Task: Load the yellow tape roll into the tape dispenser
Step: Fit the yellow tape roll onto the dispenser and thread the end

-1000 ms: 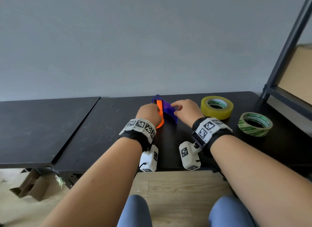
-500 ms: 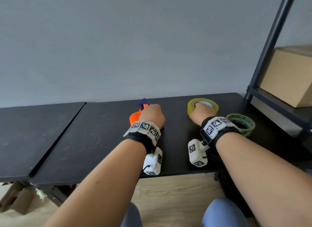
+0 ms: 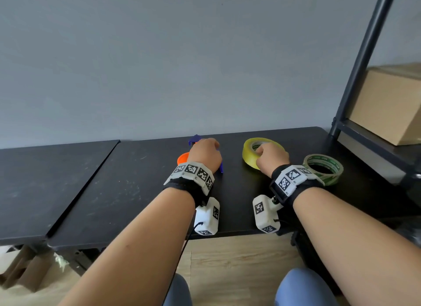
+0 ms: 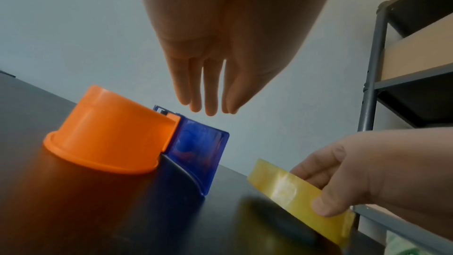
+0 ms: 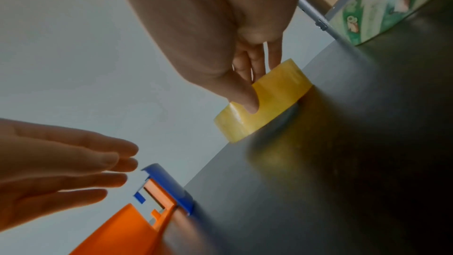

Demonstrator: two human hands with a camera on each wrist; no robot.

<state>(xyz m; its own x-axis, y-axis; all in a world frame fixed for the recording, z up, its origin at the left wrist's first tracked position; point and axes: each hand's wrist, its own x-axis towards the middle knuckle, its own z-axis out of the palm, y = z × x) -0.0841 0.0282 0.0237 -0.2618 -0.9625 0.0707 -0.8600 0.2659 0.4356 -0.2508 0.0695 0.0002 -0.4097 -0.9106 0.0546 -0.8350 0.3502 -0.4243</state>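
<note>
The yellow tape roll (image 5: 263,100) sits pinched in my right hand (image 3: 272,158): thumb on its outer wall, fingers (image 5: 255,59) seemingly inside the core, one edge tipped off the bench (image 3: 118,187). My left hand (image 4: 220,49) hovers, fingers straight, just above the tape dispenser (image 4: 117,137), touching nothing.

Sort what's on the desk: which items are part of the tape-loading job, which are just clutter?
In the job:
- yellow tape roll, right hand grips it
- tape dispenser, orange and blue; left hand hovers open above it

Lying about:
- green tape roll
- cardboard box on the shelf
</note>
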